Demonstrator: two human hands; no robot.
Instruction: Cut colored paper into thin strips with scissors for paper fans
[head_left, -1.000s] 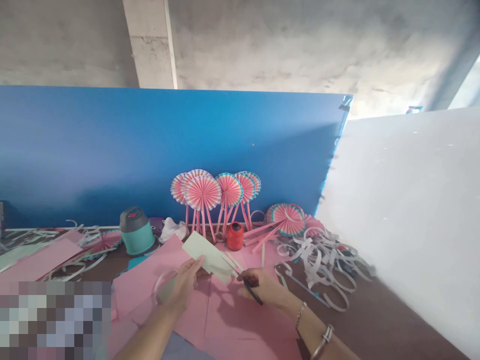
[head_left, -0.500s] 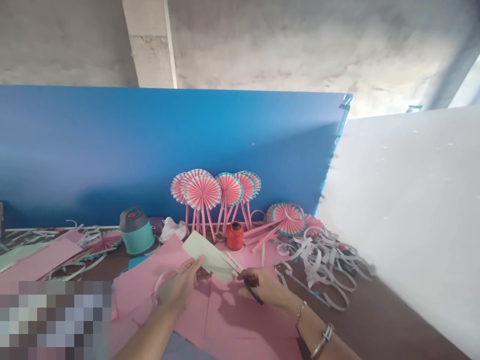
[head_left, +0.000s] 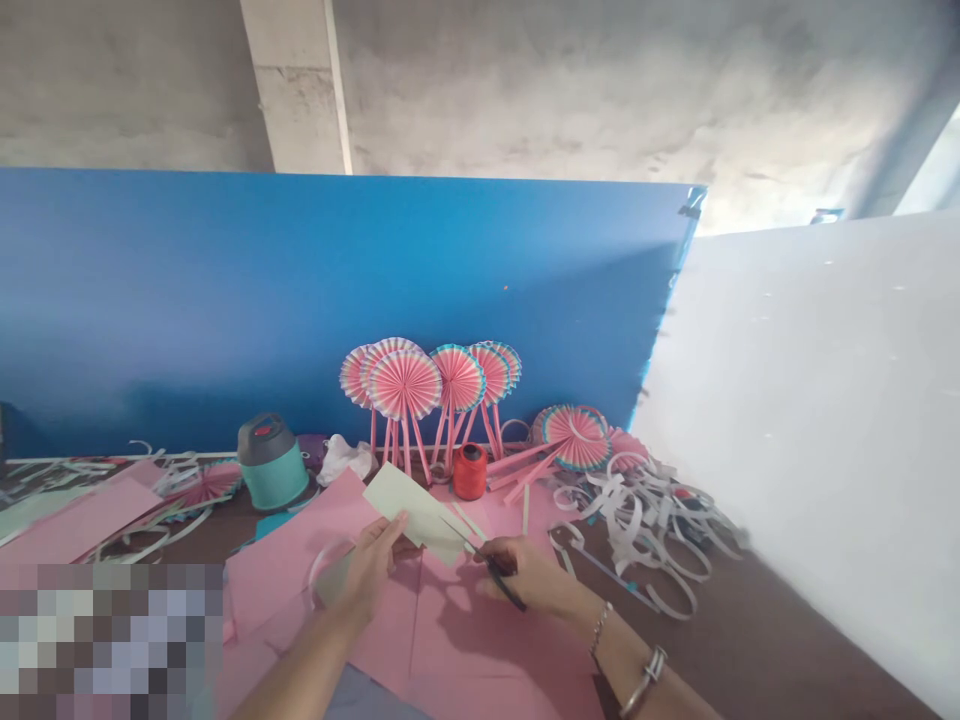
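Note:
Between the thumb and fingers of my left hand (head_left: 375, 562) is a pale green paper (head_left: 412, 508), gripped by its lower left edge. My right hand (head_left: 529, 577) is closed around the dark handles of a pair of scissors (head_left: 496, 572). The scissor blades point up and left and lie over the right part of the green paper. Under both hands spread several pink sheets (head_left: 480, 640). Thin pale strips lie just right of the green paper.
Behind stand pink pleated paper fans (head_left: 405, 384) and a red thread spool (head_left: 470, 472). At the left are a teal and grey container (head_left: 273, 466) and more pink paper (head_left: 105, 520). Curled white strips (head_left: 637, 530) heap on the right. A blue panel (head_left: 300, 300) rises behind.

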